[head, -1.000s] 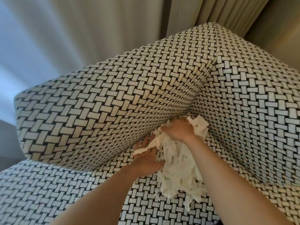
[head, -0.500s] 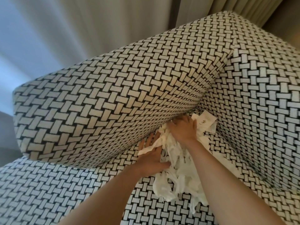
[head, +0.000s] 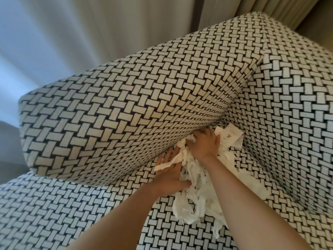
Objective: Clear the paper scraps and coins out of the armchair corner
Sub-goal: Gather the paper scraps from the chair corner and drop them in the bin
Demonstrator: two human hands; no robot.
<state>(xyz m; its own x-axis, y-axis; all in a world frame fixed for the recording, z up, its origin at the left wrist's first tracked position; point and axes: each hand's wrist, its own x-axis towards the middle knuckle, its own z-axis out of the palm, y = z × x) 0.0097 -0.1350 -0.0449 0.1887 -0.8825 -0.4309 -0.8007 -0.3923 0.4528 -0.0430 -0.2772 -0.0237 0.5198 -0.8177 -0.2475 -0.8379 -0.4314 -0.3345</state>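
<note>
Scraps [head: 196,201] are clutched by the right hand [head: 204,144] and pressed by the spread left hand [head: 170,175]; loose strips may be dropped, coins missed.

My two forearms [head: 129,212] are bare, no sleeves in view. My left hand [head: 169,175] and right hand [head: 204,143] wear no gloves, rings or watch.
</note>
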